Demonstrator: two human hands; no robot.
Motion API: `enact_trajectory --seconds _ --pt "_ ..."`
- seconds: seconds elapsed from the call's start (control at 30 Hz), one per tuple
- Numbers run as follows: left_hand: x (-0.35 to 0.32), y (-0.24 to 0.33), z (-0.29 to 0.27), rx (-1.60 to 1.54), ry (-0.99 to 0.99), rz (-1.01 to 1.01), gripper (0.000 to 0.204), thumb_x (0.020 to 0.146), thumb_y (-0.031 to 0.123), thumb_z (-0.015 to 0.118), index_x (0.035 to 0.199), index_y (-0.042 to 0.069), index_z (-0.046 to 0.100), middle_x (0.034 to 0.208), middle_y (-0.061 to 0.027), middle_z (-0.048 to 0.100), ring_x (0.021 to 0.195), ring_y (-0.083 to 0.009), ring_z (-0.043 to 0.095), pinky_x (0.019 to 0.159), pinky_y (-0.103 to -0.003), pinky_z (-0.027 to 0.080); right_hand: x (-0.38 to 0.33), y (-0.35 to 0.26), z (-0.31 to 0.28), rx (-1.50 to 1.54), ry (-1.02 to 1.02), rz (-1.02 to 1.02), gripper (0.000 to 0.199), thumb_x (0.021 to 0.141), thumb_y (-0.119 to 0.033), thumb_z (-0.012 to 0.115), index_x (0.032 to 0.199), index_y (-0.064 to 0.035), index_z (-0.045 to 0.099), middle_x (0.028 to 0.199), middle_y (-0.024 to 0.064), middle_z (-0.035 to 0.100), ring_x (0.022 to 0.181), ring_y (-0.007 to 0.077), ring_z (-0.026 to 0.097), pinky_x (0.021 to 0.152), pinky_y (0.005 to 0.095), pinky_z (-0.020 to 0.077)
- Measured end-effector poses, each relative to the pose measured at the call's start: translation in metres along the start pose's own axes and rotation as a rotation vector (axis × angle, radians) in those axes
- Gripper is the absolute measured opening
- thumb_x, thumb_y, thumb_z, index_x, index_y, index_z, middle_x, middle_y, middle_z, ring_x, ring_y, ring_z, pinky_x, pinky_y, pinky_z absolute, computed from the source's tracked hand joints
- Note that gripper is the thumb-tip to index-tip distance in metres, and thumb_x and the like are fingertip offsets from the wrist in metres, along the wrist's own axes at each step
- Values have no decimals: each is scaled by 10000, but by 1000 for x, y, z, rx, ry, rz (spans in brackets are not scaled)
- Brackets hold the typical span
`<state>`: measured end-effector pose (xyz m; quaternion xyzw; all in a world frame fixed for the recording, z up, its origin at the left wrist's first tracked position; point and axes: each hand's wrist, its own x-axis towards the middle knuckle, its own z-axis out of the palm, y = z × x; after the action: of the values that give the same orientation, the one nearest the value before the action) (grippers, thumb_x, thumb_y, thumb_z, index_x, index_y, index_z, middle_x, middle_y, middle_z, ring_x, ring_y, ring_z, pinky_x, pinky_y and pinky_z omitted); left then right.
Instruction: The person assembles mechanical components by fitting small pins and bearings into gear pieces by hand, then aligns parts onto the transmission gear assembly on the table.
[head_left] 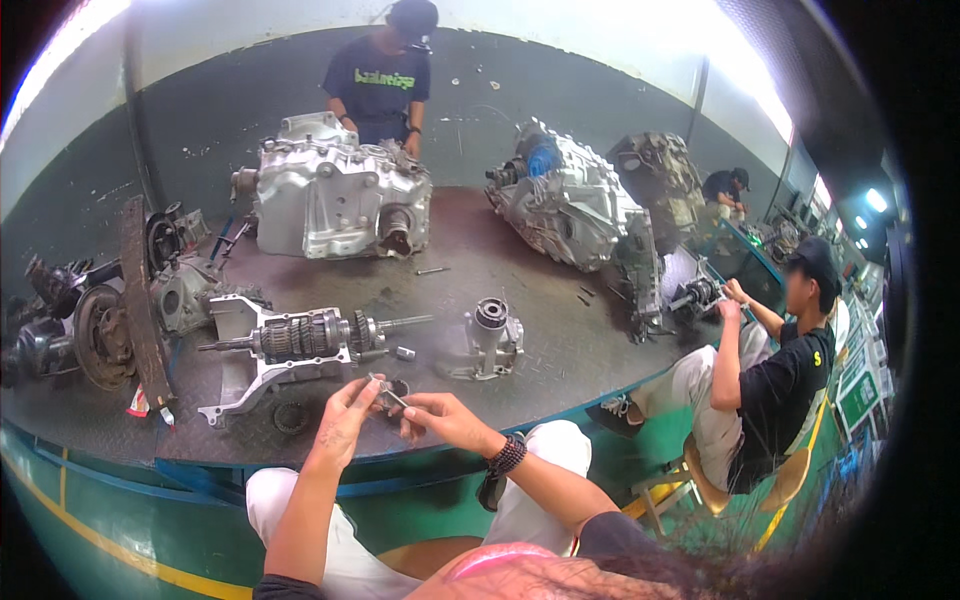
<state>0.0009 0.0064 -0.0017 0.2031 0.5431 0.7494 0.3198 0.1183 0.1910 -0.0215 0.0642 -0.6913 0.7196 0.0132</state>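
Hands (pixel 343 420) (pixel 448 422) close together, bent fingers (pixel 424 405) on small metal part (pixel 391 399)

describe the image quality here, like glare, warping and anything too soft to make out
In the head view, glare washes out the upper right wall; the table has a front edge bent by the fisheye; black fills the lower corners; the small metal part between left hand and right hand lacks fine detail.

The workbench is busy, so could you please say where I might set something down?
The workbench has bare patches right of the small housing near the front edge, and between the left gearbox and the right gearbox, beyond the bolt. Its left end is crowded with the brown bar, drum and casting.
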Motion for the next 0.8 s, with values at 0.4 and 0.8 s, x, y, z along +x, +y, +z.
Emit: enact_trajectory --seconds 0.4,0.8 --pt "-6 14 2 -144 -72 88 380 1059 107 576 1431 38 542 1280 -128 639 1165 -195 629 1067 -342 509 8 8 -12 14 46 -52 331 1103 -264 528 1254 1 656 908 31 732 738 90 655 714 247 530" --pt "-1 -4 -6 74 26 63 356 965 144 731 1267 -14 627 1224 -102 654 1111 -172 645 992 -325 546 4 1 -26 -12 236 -81 334 1092 -279 548 1246 -10 672 925 37 725 808 116 675 726 268 556"
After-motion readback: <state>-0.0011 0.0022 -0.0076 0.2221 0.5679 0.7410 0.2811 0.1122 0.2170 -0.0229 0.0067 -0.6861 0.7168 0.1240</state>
